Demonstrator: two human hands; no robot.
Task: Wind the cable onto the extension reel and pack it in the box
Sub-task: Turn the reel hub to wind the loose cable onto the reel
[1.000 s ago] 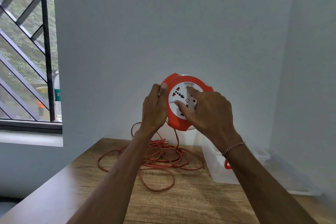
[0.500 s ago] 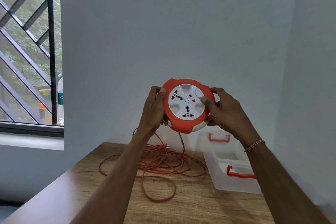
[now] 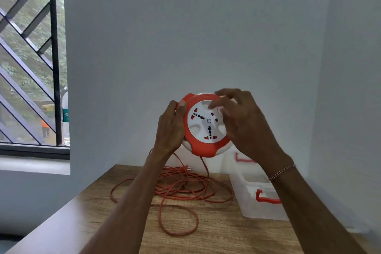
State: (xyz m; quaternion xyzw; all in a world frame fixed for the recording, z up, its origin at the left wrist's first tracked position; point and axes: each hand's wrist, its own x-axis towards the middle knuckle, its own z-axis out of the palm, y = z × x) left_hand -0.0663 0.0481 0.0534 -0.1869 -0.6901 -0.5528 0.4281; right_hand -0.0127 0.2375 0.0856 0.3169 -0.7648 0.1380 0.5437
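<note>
The reel (image 3: 203, 128), an orange-and-white disc, is held upright in the air above the far part of the desk (image 3: 216, 231), its white socket face turned toward the camera. Its rim at 9 o'clock is gripped by the left hand (image 3: 170, 128), the thumb laid over the orange edge and the other fingers curled behind. The right hand (image 3: 245, 123) is placed over the face from 3 o'clock, with its fingers (image 3: 216, 103) bent and spread, the tips laid on the white face near 1 o'clock; whether the rim is clasped there cannot be told, since the view is blurred. A thin bracelet (image 3: 281, 172) is worn on the right wrist. From the reel's 6 o'clock edge the orange cable (image 3: 181, 186) is seen hanging down to the desk, where it lies unwound in loose tangled loops beneath the reel, one long loop reaching toward the near edge. The plug (image 3: 187, 168) is seen at the far side of the heap. At 3 o'clock of the cable, just beside it, a clear box (image 3: 247, 204) with orange handles stands on the desk, open at the top. A barred window (image 3: 31, 57) is set in the wall at 9 o'clock.
</note>
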